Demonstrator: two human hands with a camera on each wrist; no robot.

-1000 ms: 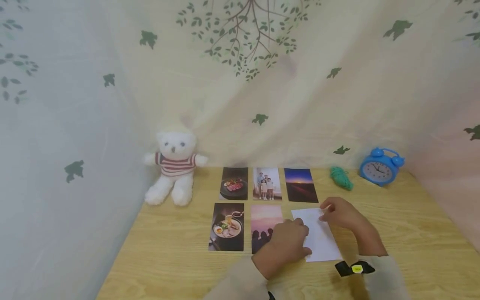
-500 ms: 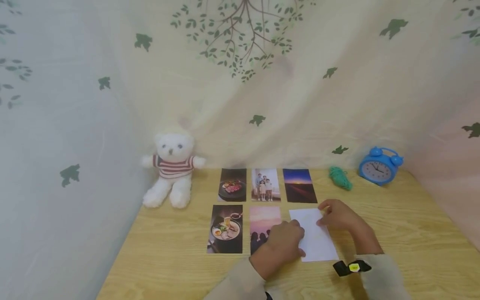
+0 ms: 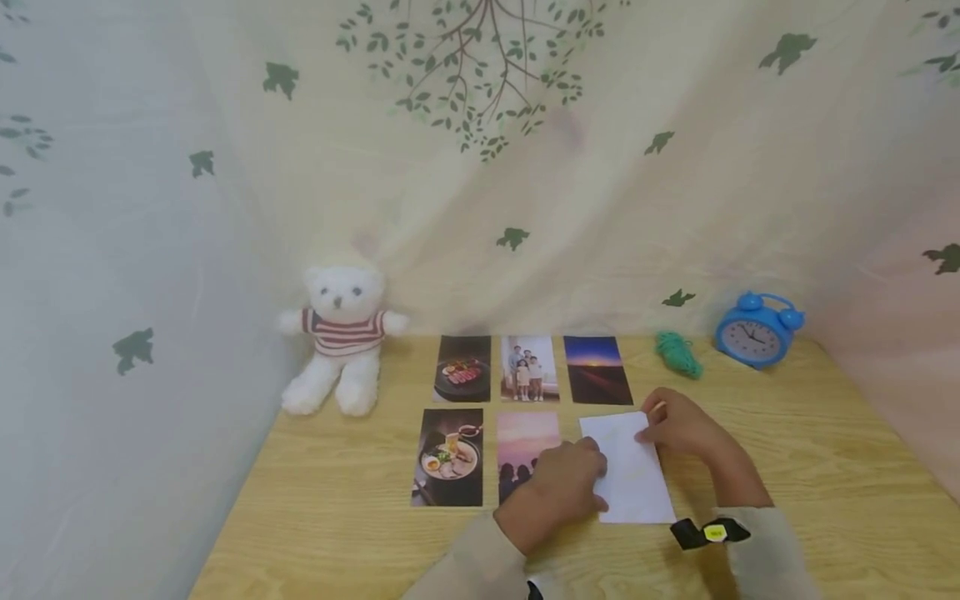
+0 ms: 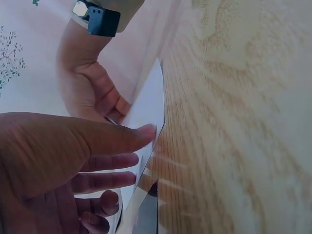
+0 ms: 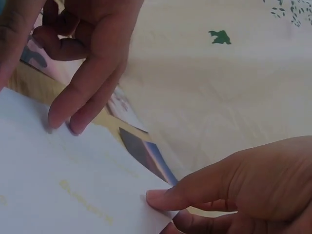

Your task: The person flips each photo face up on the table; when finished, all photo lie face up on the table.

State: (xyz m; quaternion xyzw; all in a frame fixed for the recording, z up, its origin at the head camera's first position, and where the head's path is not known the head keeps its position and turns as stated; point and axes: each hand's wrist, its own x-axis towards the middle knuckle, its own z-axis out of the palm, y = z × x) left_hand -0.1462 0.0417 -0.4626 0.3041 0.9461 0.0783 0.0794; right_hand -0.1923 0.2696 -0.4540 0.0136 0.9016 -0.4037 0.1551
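A white card [image 3: 633,492] with faint yellow writing lies in the lower row of photo cards in the head view. My right hand [image 3: 686,429] pinches its upper right corner, thumb on top and fingers partly hidden beneath, as the right wrist view shows. On the left edge of the card rests my left hand [image 3: 558,483]. Its index and middle fingers [image 5: 83,92] touch the white face, and the thumb [image 4: 122,139] lies at the near edge. Partly covered by that hand is a pink sunset photo card [image 3: 528,433].
Further photo cards show ramen [image 3: 450,458], steak [image 3: 462,371], a family [image 3: 530,371] and a dusk sky [image 3: 600,371]. A white teddy bear [image 3: 345,333] sits at the left; green yarn [image 3: 678,354] and a blue alarm clock [image 3: 757,332] are at the back right.
Over the last half second my right hand has risen slightly, and the white card's upper right corner has shifted a little up and right. My left hand stays at the card's left edge.
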